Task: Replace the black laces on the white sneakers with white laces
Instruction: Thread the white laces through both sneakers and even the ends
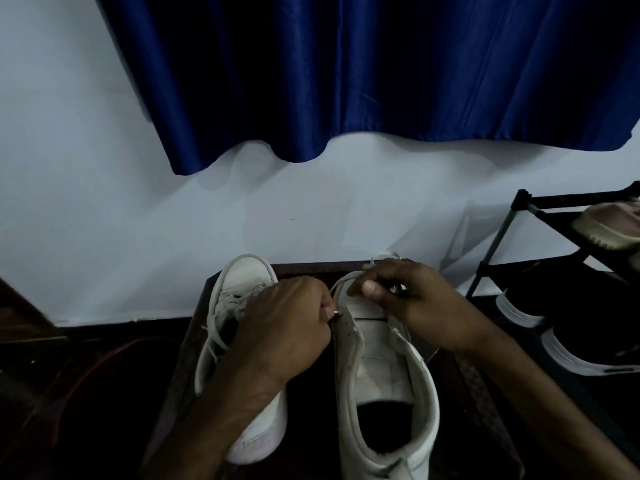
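Apparently the left hand [291, 327] pinches the white lace [341, 280] tip, eyelet row [346, 328] just beside at five o'clock; right hand [408, 301] fingers curl round the lace.

The left hand [287, 327] and its forearm cover the middle of the left sneaker [242, 275] at 10 o'clock, hiding most of its lacing. The right hand [408, 299] covers the toe and front eyelets of the right sneaker [388, 393], so the white lace [341, 282] vanishes under its fingers. That sneaker's heel is cut off at 6 o'clock. The lace tip pinched by the left hand is too small to make out. At 3 o'clock the shoe rack [498, 244], a pale shoe [606, 226] and 2 dark shoes [568, 358] run off the edge. The surface [311, 403] is too dark to read.
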Motion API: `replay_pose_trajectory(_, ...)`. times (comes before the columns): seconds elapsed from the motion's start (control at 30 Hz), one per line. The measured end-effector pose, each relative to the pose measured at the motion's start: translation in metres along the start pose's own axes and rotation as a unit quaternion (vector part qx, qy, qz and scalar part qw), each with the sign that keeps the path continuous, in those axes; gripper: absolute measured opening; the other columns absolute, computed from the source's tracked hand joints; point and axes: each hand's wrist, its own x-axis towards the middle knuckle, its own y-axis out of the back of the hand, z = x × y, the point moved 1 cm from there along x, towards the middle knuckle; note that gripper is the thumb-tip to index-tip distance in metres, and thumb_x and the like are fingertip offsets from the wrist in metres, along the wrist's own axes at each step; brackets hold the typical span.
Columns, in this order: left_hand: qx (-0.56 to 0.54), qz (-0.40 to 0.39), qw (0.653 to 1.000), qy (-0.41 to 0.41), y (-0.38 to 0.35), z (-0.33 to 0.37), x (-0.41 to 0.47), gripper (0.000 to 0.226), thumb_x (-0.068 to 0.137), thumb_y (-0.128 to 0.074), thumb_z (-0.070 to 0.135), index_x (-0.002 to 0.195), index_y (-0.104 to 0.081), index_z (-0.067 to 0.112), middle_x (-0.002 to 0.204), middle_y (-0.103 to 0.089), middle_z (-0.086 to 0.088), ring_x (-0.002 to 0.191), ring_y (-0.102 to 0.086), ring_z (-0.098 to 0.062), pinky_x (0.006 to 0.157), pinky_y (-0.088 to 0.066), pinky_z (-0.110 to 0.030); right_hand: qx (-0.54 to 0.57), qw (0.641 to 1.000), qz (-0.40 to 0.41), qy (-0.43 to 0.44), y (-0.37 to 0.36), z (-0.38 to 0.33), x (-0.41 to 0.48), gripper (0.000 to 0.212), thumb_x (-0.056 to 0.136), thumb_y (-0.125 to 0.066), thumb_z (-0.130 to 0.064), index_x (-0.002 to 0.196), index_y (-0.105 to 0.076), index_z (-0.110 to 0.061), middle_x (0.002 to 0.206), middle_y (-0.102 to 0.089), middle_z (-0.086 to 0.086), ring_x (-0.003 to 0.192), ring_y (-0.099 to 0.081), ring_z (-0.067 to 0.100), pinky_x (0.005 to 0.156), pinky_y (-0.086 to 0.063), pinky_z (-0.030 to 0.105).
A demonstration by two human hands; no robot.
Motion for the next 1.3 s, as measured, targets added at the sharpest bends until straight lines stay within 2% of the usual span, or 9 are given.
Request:
replay_pose_trajectory(0.13, 0.009, -0.003, 1.0, 0.007, 0.0, 0.0, 0.002, 0.013, 0.091, -0.057, 0.037, 0.095, -0.066, 0.029, 0.097, -0.069, 0.004, 0.097, -0.063, -0.02, 0.074, -0.045, -0.031, -0.014, 0.999, -0.005, -0.031, 0.001, -0.026, -0.01, 0.037, 0.082, -0.057, -0.06, 0.07, -0.066, -0.026, 0.079, -0.06, -0.008, 0.073, -0.056, 0.003, 0.066, -0.041, 0.022)
replay_pose_trajectory(0.3, -0.029, 0.0, 1.0, 0.003, 0.0, -0.002, 0.0, 0.009, 0.091, -0.062, 0.034, 0.089, -0.067, 0.027, 0.09, -0.068, 0.008, 0.092, -0.063, -0.015, 0.078, -0.048, -0.033, -0.038, 0.996, -0.065, -0.037, -0.002, -0.022, -0.008, 0.02, 0.081, -0.078, -0.032, 0.065, -0.071, -0.023, 0.084, -0.057, -0.006, 0.075, -0.055, 0.003, 0.069, -0.041, 0.018)
replay_pose_trajectory(0.47, -0.022, 0.049, 0.998, 0.02, 0.024, -0.023, 0.006, 0.01, 0.093, -0.061, 0.03, 0.086, -0.067, 0.026, 0.085, -0.06, 0.011, 0.092, -0.06, -0.014, 0.079, -0.043, -0.028, 0.006, 0.994, -0.102, -0.038, 0.0, -0.009, -0.004, 0.027, 0.077, -0.082, -0.036, 0.056, -0.065, -0.034, 0.083, -0.055, -0.01, 0.089, -0.057, 0.005, 0.078, -0.039, 0.018)
replay_pose_trajectory(0.6, 0.019, 0.05, 0.998, -0.026, 0.017, -0.021, 0.004, 0.014, 0.098, -0.053, 0.028, 0.107, -0.064, 0.027, 0.105, -0.062, 0.011, 0.105, -0.057, -0.013, 0.085, -0.041, -0.026, -0.019, 0.994, -0.11, -0.016, 0.009, -0.01, -0.002, 0.018, 0.076, -0.079, -0.046, 0.069, -0.069, -0.033, 0.086, -0.058, -0.01, 0.09, -0.057, 0.009, 0.078, -0.046, 0.025)
replay_pose_trajectory(0.7, -0.01, 0.048, 0.997, -0.053, 0.001, -0.01, 0.005, 0.021, 0.098, -0.053, 0.032, 0.115, -0.064, 0.027, 0.115, -0.063, 0.008, 0.112, -0.056, -0.015, 0.093, -0.044, -0.037, 0.02, 1.0, -0.02, 0.009, 0.014, 0.003, -0.002, 0.005, 0.089, -0.07, -0.025, 0.089, -0.073, -0.03, 0.098, -0.063, -0.01, 0.093, -0.062, 0.012, 0.082, -0.051, 0.033)
replay_pose_trajectory(0.87, 0.003, 0.018, 0.999, -0.04, -0.002, -0.006, 0.007, 0.017, 0.091, -0.061, 0.043, 0.096, -0.069, 0.029, 0.099, -0.069, 0.008, 0.097, -0.063, -0.015, 0.082, -0.049, -0.034, -0.023, 0.998, -0.012, 0.061, 0.004, 0.028, -0.001, 0.022, 0.096, -0.061, -0.014, 0.104, -0.075, -0.029, 0.111, -0.063, -0.012, 0.117, -0.054, 0.002, 0.093, -0.045, 0.021)
replay_pose_trajectory(1.1, -0.014, -0.015, 0.999, -0.04, -0.003, -0.006, 0.006, 0.018, 0.093, -0.058, 0.045, 0.09, -0.063, 0.027, 0.082, -0.064, 0.011, 0.088, -0.062, -0.012, 0.077, -0.046, -0.031, -0.007, 0.998, 0.013, 0.055, 0.002, 0.033, -0.001, 0.028, 0.093, -0.063, -0.005, 0.102, -0.077, -0.027, 0.109, -0.062, -0.012, 0.114, -0.055, -0.001, 0.091, -0.039, 0.011)
replay_pose_trajectory(1.2, -0.157, -0.088, 0.983, -0.03, 0.001, -0.02, 0.013, 0.018, 0.092, -0.059, 0.038, 0.078, -0.061, 0.026, 0.071, -0.061, 0.008, 0.074, -0.059, -0.014, 0.076, -0.048, -0.035, -0.003, 0.999, 0.015, 0.047, 0.0, 0.034, -0.001, 0.036, 0.092, -0.06, 0.004, 0.101, -0.078, -0.026, 0.109, -0.059, -0.01, 0.114, -0.055, -0.003, 0.09, -0.039, 0.01)
replay_pose_trajectory(1.3, -0.409, -0.11, 0.906, 0.017, 0.018, -0.026, 0.014, 0.02, 0.097, -0.058, 0.021, 0.079, -0.065, 0.019, 0.075, -0.066, 0.002, 0.08, -0.061, -0.016, 0.077, -0.053, -0.033, -0.024, 0.998, 0.019, 0.046, 0.001, 0.035, -0.002, 0.041, 0.09, -0.059, 0.004, 0.101, -0.077, -0.031, 0.11, -0.06, -0.01, 0.11, -0.057, 0.005, 0.087, -0.042, 0.016)
